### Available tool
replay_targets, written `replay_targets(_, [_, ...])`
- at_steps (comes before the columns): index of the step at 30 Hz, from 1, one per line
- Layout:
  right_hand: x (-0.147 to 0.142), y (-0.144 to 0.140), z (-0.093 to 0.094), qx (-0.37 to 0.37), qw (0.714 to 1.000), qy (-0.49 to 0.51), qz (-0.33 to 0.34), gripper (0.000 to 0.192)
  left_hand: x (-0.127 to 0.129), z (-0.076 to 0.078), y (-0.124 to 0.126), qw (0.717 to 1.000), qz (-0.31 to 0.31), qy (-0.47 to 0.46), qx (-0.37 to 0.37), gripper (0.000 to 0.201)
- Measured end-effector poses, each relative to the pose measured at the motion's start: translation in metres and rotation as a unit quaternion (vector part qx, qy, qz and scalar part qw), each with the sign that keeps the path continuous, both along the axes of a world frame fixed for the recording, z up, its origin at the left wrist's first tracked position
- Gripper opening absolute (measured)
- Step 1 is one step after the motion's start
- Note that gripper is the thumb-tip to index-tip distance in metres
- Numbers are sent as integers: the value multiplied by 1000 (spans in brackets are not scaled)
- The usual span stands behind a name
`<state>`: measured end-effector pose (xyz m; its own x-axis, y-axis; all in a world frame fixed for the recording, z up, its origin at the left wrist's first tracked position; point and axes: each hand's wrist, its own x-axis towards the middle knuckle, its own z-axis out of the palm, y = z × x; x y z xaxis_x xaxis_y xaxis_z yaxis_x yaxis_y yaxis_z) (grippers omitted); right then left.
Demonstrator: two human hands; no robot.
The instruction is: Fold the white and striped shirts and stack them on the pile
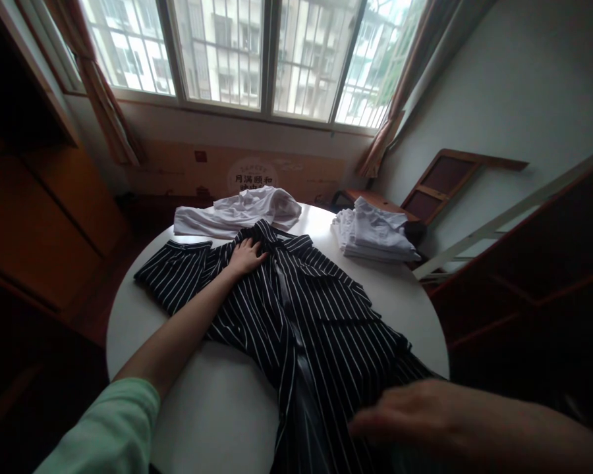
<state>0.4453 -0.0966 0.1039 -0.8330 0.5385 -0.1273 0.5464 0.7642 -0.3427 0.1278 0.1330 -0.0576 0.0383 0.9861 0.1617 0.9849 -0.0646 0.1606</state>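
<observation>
A black shirt with white stripes (336, 303) lies spread over a round white table (217, 401), its collar toward the window and its lower part running off the near edge. My left hand (247, 257) rests on the shirt just below the collar, fingers spread and lying flat. Low on the right, my right hand (400, 411) is over the shirt's lower right part, smeared by motion. Its fingers are partly hidden, so I cannot tell whether it grips the cloth. One striped sleeve (172, 273) reaches out to the left side of the table.
Behind the collar lies a loosely laid white garment (237, 210). A stack of folded white clothes (373, 230) sits at the table's back right. Beyond it, a wooden chair (439, 181) stands against the wall. A dark wooden cabinet (34, 230) is at the left.
</observation>
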Motion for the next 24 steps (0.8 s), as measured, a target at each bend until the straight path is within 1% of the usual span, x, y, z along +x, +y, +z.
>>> replay_targets(1, [-3,10,-1,-19,1000,-8,-5,41,0,0,0,1000,-1,0,1,63])
replay_targets(2, [-3,26,-4,-20,1000,-3,-25,40,0,0,0,1000,-1,-1,1,63])
replay_targets(4, [1,67,-13,16,996,-1,-92,37,0,0,0,1000,-2,-4,1,62])
replay_targets(6, [10,113,-31,72,986,12,-150,32,-1,1,0,1000,-3,-7,7,61])
replay_targets(7, [15,135,-42,86,981,15,-173,29,-1,1,-1,1000,-3,-8,12,60])
replay_targets(9, [23,171,-66,91,966,10,-241,26,0,2,-2,1000,-5,-8,23,58])
replay_targets(10, [26,184,-77,88,955,-5,-282,26,0,2,-2,1000,-8,-8,27,57])
replay_targets(12, [27,198,-95,54,942,-27,-331,29,1,3,-4,999,-21,-4,34,56])
replay_targets(13, [26,200,-101,30,938,-24,-344,28,1,3,-5,999,-31,-3,35,56])
replay_targets(14, [25,199,-106,-7,939,-12,-343,26,1,3,-7,998,-46,-3,34,56])
replay_targets(15, [23,195,-109,-54,944,9,-327,23,0,3,-9,997,-65,-3,33,56])
replay_targets(17, [23,184,-109,-157,951,57,-260,20,-2,3,-13,993,-118,-7,28,57])
replay_targets(18, [25,178,-106,-200,951,80,-223,21,-3,4,-16,989,-149,-9,27,57])
replay_targets(19, [30,174,-100,-222,949,102,-197,24,-4,4,-19,983,-179,-12,25,57])
replay_targets(20, [37,172,-93,-219,949,119,-192,26,-6,4,-22,978,-206,-14,24,58])
replay_targets(21, [46,173,-85,-189,949,134,-213,27,-7,5,-25,973,-229,-16,24,58])
replay_targets(22, [57,175,-76,-130,947,147,-256,27,-8,6,-28,969,-246,-18,25,58])
replay_targets(23, [67,180,-68,-48,940,150,-304,24,-8,7,-31,965,-259,-21,29,57])
replay_targets(24, [76,185,-60,47,923,134,-357,21,-7,8,-34,963,-267,-23,35,56])
